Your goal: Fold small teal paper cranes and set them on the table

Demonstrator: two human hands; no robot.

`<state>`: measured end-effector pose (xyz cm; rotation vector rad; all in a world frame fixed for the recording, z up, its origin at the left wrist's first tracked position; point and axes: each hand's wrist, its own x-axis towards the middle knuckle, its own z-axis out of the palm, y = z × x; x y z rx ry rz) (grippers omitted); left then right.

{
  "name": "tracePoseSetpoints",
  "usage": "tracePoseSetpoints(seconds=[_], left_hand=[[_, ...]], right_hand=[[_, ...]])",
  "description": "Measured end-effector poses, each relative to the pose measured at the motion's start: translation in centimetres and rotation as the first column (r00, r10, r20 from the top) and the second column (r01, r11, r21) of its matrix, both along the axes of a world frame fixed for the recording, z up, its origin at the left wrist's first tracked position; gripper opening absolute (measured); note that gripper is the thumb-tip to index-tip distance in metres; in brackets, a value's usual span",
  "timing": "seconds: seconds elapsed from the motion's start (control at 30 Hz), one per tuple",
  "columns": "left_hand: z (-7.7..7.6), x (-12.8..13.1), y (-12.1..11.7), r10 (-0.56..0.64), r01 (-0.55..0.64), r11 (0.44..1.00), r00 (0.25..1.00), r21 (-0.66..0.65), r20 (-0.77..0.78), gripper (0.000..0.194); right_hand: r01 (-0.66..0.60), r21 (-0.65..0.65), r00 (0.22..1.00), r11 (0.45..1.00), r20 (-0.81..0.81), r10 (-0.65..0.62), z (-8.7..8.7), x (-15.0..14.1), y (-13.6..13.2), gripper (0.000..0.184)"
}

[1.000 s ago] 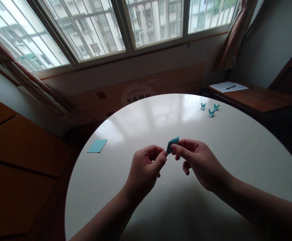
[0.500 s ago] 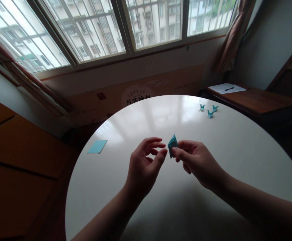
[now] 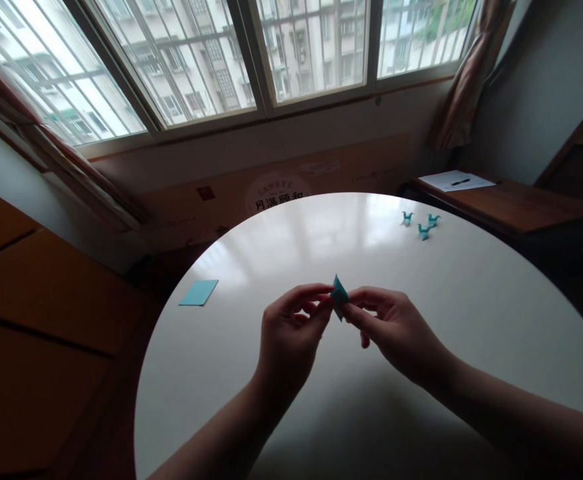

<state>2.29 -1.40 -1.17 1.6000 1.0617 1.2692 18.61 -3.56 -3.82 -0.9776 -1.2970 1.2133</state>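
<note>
A small folded piece of teal origami paper is held up over the white table, between my two hands. My left hand pinches its left edge with thumb and fingertips. On the other side, my right hand grips the paper between thumb and forefinger, its other fingers curled below. The folded piece has a pointed top and a point sticking out underneath. Fingertips cover part of its middle, so the exact folds there are hidden.
A flat stack or sheet of light-blue square paper lies at the table's left. Three small teal folded paper birds stand at the far right. Beyond the table, a wooden desk carries white paper and a pen.
My left hand has closed in from the left and now pinches the folded paper. The paper has turned slightly and shifted a little left in my right hand.
</note>
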Motion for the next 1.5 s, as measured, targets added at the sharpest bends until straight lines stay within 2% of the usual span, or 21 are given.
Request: tracePoseSetpoints(seconds=[0.23,0.37,0.57,0.73,0.97,1.07,1.17,1.3,1.4,1.5], left_hand=[[0.6,0.1,-0.2,-0.037,0.037,0.999,0.999,0.02,0.0,0.017],[0.7,0.3,-0.2,-0.065,0.065,0.998,0.997,0.01,-0.035,0.017],[0.5,0.0,-0.2,-0.118,0.118,0.989,0.993,0.088,-0.011,0.007],[0.5,-0.5,0.2,-0.152,0.168,0.972,0.983,0.165,-0.107,0.011],[0.7,-0.9,0.4,-0.096,0.155,0.957,0.967,0.245,-0.238,0.014],[0.6,-0.9,0.3,-0.106,0.144,0.973,0.973,0.18,-0.205,0.01],[0.5,-0.9,0.6,-0.111,0.11,0.994,0.989,-0.013,-0.098,0.022],[0.6,-0.9,1.0,-0.161,0.158,0.961,0.987,-0.228,0.004,0.023],[0.8,-1.0,1.1,-0.186,0.173,0.947,0.982,-0.27,-0.021,0.027],[1.1,-1.0,0.8,-0.169,0.138,0.964,0.978,-0.225,-0.126,0.025]], right_hand=[[0.013,-0.002,0.998,1.0,-0.062,-0.014,0.1,-0.1,0.0,0.018],[0.013,-0.002,0.999,1.0,-0.038,-0.013,0.1,0.0,0.1,0.018],[0.01,-0.027,1.0,1.0,-0.019,-0.011,0.1,0.2,0.0,0.02],[-0.056,-0.09,0.992,0.994,-0.115,0.046,0.4,0.3,0.0,0.02],[-0.118,-0.129,0.984,0.985,-0.145,0.099,0.3,0.6,0.2,0.031],[-0.102,-0.12,0.991,0.988,-0.102,0.09,0.2,0.6,0.3,0.031],[-0.097,-0.12,0.992,0.988,-0.096,0.086,0.2,0.6,0.3,0.031],[-0.09,-0.131,0.992,0.987,-0.104,0.077,0.4,0.5,0.2,0.032],[-0.078,-0.109,0.994,0.991,-0.078,0.07,0.4,0.4,0.2,0.031],[-0.059,-0.076,0.998,0.995,-0.02,0.058,0.2,0.4,0.1,0.032]])
